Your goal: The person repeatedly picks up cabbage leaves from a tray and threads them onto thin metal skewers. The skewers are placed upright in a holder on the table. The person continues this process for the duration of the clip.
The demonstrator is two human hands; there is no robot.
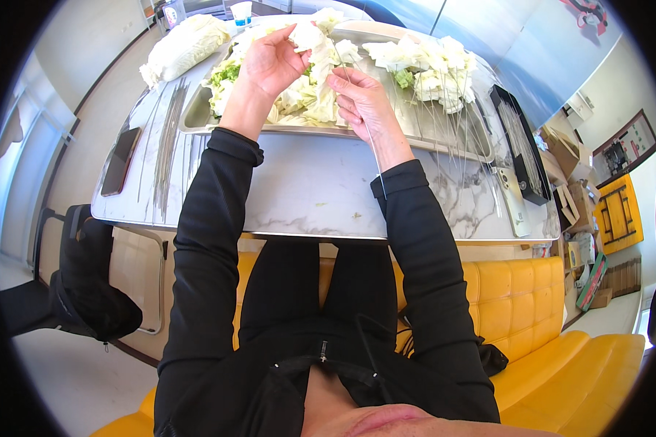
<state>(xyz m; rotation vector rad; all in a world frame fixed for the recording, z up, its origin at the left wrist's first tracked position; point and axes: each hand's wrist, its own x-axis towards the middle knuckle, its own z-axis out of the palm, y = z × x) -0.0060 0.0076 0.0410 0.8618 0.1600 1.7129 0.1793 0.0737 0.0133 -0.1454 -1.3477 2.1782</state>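
Observation:
My right hand (363,101) pinches a thin metal skewer (373,146), which runs down past my wrist. Pale cabbage leaves (321,71) hang at the skewer's upper part. My left hand (276,60) is raised at the upper end of these leaves, palm partly showing, its fingertips at a leaf. Below both hands, loose cabbage leaves (295,98) lie in a shallow metal tray (300,130). At the tray's right side rest several skewers threaded with cabbage leaves (443,76), their bare ends pointing towards me over the rim.
On the left of the marbled table (306,185) are a whole napa cabbage (188,46), a bundle of bare skewers (170,147) and a dark phone (121,161). To the right lie a black box of skewers (519,145) and another phone (511,202). A paper cup (241,13) stands behind.

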